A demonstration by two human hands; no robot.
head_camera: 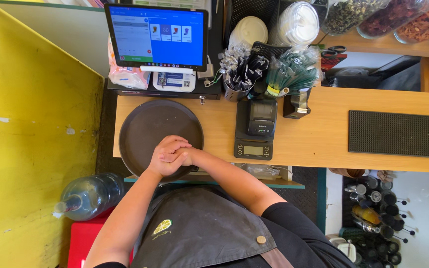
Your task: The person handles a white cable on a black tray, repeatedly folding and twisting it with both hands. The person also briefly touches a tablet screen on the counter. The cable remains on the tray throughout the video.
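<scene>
Landmark: round dark tray (145,126) on wooden counter (323,144).

- Left hand (164,164) and right hand (180,151) clasped together, fingers interlocked, grasping nothing but each other; resting over near edge of tray.
- Tray bare (no load visible on it).
- Right of tray: small scale (253,148) with receipt printer (260,118) on it. Beyond tray: tablet screen (158,35).
- Far right of tray: black bar mat (389,133).
- Judgement: idle pause, no handling in progress; any move first requires unclasping hands.

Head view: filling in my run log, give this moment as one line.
hands: clasped together | over: round tray | on: counter | nearby: scale, tablet
</scene>
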